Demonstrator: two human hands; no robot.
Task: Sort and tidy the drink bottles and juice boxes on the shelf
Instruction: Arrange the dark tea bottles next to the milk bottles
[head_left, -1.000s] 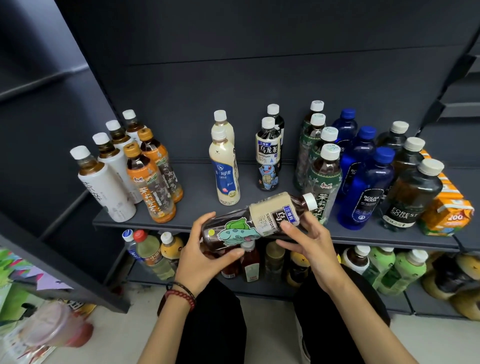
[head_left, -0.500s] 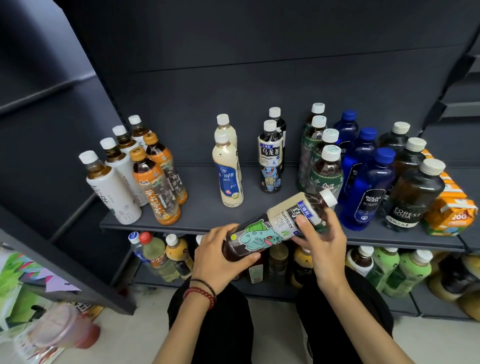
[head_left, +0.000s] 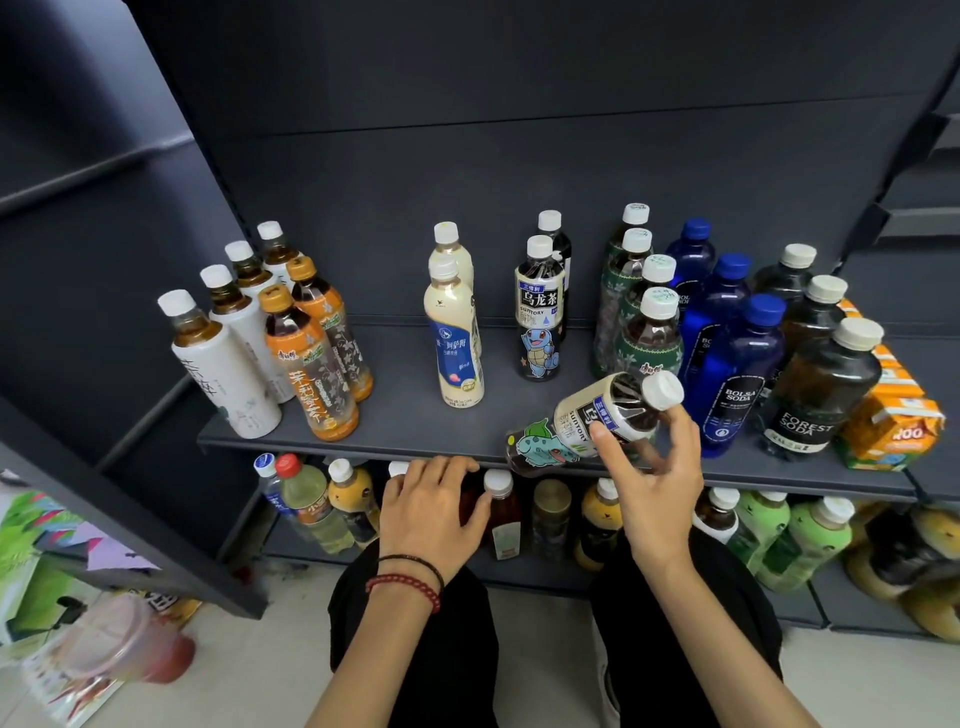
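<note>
My right hand (head_left: 655, 483) grips a dark oolong tea bottle (head_left: 582, 423) with a green cartoon label, tilted with its white cap up to the right, over the front edge of the grey shelf (head_left: 395, 421). My left hand (head_left: 434, 512) hangs open below the shelf edge, holding nothing. Two matching oolong bottles (head_left: 540, 312) stand upright mid-shelf. Left of them stand two cream milk tea bottles (head_left: 454, 338). Green-label tea bottles (head_left: 644, 322), blue soda bottles (head_left: 737, 364) and dark soda bottles (head_left: 821, 384) stand in rows on the right. Orange juice boxes (head_left: 893, 421) sit far right.
White tea bottles (head_left: 223, 364) and orange-label tea bottles (head_left: 311, 364) stand at the shelf's left. The lower shelf holds several mixed bottles (head_left: 311, 504). A dark side panel (head_left: 104, 467) juts out on the left. Colourful paper and a pink-lidded cup (head_left: 119, 644) lie on the floor.
My left hand has let go of the oolong bottle and dropped below the shelf edge. My right hand has carried the bottle up and to the right, raising its cap end.
</note>
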